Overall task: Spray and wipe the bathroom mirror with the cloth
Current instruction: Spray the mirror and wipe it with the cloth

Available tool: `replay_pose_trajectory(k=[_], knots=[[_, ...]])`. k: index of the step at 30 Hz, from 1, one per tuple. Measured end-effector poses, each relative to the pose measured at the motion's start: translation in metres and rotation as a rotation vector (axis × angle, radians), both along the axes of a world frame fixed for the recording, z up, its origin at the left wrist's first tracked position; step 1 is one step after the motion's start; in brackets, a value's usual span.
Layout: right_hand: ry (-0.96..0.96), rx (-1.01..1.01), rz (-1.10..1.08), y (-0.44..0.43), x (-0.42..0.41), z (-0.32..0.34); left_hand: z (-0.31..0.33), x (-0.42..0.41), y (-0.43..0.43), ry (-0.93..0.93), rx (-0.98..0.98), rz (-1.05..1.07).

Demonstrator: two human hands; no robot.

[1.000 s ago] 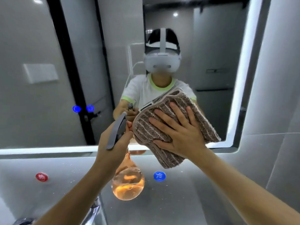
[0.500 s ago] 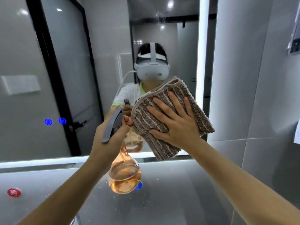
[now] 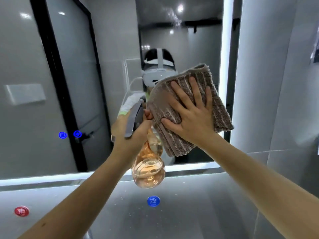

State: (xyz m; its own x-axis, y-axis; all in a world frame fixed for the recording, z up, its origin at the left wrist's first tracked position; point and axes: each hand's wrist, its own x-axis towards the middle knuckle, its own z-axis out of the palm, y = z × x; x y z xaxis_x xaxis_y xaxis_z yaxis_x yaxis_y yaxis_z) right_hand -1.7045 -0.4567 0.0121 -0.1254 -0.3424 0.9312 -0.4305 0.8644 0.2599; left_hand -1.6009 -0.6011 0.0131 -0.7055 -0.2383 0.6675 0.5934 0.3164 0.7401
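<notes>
Glass fills the left and middle of the frame: the mirror (image 3: 25, 57), lit along its bottom and right edges, with two blue touch icons (image 3: 69, 134) at mid left. Just left of centre the left hand (image 3: 131, 138) is wrapped around the neck of the bottle (image 3: 148, 173), whose round belly of amber liquid hangs low at centre; the grey trigger head (image 3: 133, 121) slants up toward the glass, but whether a finger presses it cannot be told. Right of centre the right hand (image 3: 191, 114) lies open, fingers spread, pressing the folded cloth (image 3: 214, 104) flat against the mirror near its lit right edge. To wipe well, I judge, keep the palm flat for even pressure, work in overlapping strokes to that lit edge, and hold the bottle clear of the cloth's path.
</notes>
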Motion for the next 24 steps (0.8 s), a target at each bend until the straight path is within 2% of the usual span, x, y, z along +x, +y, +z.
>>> replay_pose_trajectory(k=[5, 12, 18, 24], knots=[[-0.011, -0.010, -0.060, -0.039, 0.009, 0.043, 0.042, 0.000, -0.043, -0.055, 0.177, -0.041], [0.005, -0.043, -0.053, -0.119, 0.027, 0.080, 0.070, 0.041, -0.135, 0.061, 0.130, 0.045], [0.007, 0.050, -0.001, -0.247, 0.058, 0.104, 0.084, 0.081, -0.234, 0.072, 0.193, 0.102], [-0.002, 0.081, 0.015, -0.385, 0.093, 0.124, 0.086, 0.129, -0.342, 0.121, 0.136, 0.249]])
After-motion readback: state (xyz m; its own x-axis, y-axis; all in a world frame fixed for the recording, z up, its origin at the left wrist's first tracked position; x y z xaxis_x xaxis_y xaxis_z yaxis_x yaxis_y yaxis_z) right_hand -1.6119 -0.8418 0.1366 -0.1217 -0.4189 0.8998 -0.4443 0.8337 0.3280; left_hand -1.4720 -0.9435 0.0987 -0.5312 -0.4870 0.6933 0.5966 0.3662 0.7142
